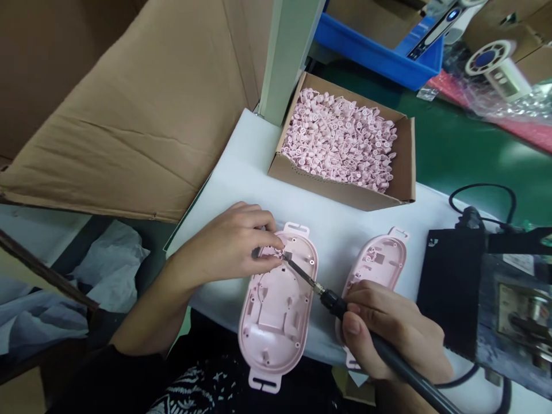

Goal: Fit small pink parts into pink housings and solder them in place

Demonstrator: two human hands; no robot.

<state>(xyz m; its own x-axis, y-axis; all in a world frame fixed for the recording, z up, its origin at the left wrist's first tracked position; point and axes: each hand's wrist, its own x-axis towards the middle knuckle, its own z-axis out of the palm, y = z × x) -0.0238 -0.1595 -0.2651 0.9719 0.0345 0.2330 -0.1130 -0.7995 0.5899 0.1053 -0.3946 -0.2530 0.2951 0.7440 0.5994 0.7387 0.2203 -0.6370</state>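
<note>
A pink oval plastic shell [276, 333] lies open side up on the white work surface. At its upper end my left hand [241, 244] has thumb and fingers closed around a small pink part. My right hand [383, 328] grips the black handle of a soldering iron [332, 302], and the iron's metal tip touches the shell area beside my left fingertips. Partly behind my right hand lies a second pink shell [383, 259]. What exactly sits between the left fingertips is mostly hidden.
A cardboard box [345, 192] full of small pink parts stands behind the shells. To the right is a black device [452, 287] with cables. Large cardboard [142, 109] rises at the left; a blue bin [375, 54] stands at the back.
</note>
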